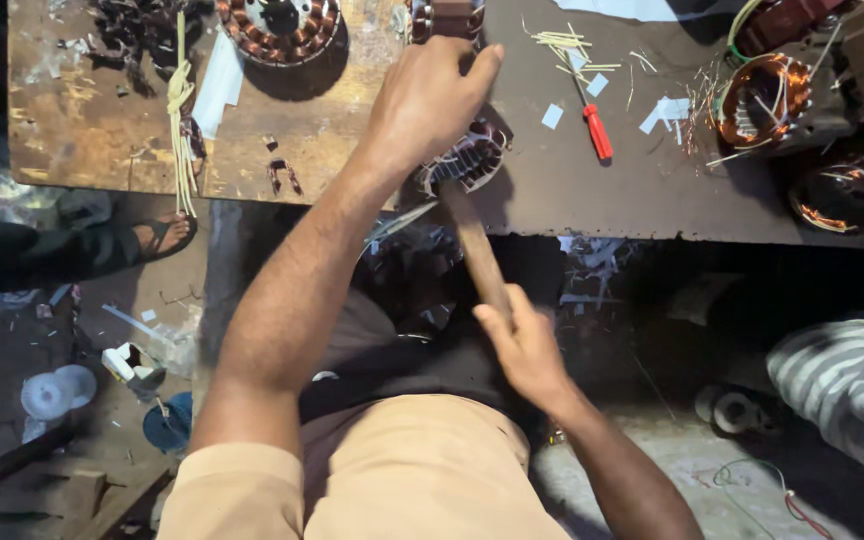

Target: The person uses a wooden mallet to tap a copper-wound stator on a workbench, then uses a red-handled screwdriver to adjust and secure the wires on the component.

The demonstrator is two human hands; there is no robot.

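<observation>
My left hand (pixel 427 105) rests on a round motor stator (pixel 472 160) with copper windings, pinning it at the near edge of the dark workbench (pixel 572 190). My right hand (pixel 522 345) grips the lower end of a wooden handle (pixel 472 245) that slants up to the stator; its head is hidden under my left hand. Part of another stator (pixel 447 18) shows just beyond my left fingers.
More wound stators (pixel 280 28) (pixel 764 100) (pixel 849 195) lie on the bench, with a red-handled screwdriver (pixel 597 130), white strips (pixel 562 42) and paper scraps. Yellow cord (pixel 182 130) hangs off the wooden board (pixel 72 120). Another person's sandalled foot (pixel 164 235) is at left, striped cloth (pixel 847 385) at right.
</observation>
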